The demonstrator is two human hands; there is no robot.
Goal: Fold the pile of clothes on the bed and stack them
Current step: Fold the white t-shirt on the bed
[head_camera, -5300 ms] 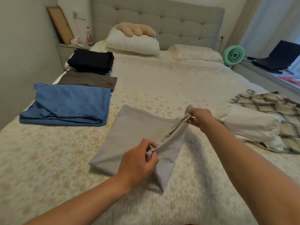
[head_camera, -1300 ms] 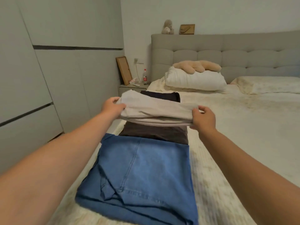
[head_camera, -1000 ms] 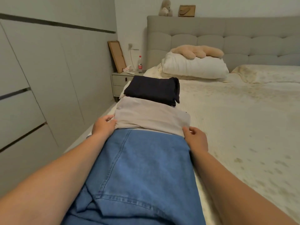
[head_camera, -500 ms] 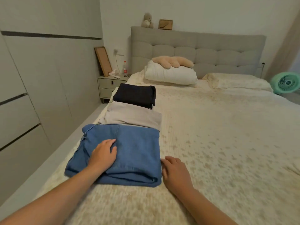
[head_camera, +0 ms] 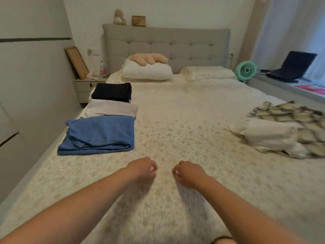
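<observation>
Along the bed's left edge lie three folded piles in a row: blue jeans (head_camera: 100,134) nearest, a folded light grey garment (head_camera: 112,109) behind them, a black folded pile (head_camera: 112,92) farthest. At the right edge sits the unfolded pile: a white garment (head_camera: 267,136) over a plaid shirt (head_camera: 295,117). My left hand (head_camera: 142,169) and my right hand (head_camera: 189,173) hover over the bedspread (head_camera: 184,120) near the front middle, fingers loosely curled, holding nothing, apart from all the clothes.
Two pillows (head_camera: 147,72) and a plush toy (head_camera: 148,58) lie at the headboard. A nightstand (head_camera: 86,88) with a bottle stands at the back left, by a wardrobe wall. A green fan (head_camera: 245,69) and a laptop (head_camera: 293,67) sit on the right ledge.
The grey garment was folded, carried left and laid between the jeans and the black pile. Both hands then left the jeans and pulled back to the bed's middle; the view swung right.
</observation>
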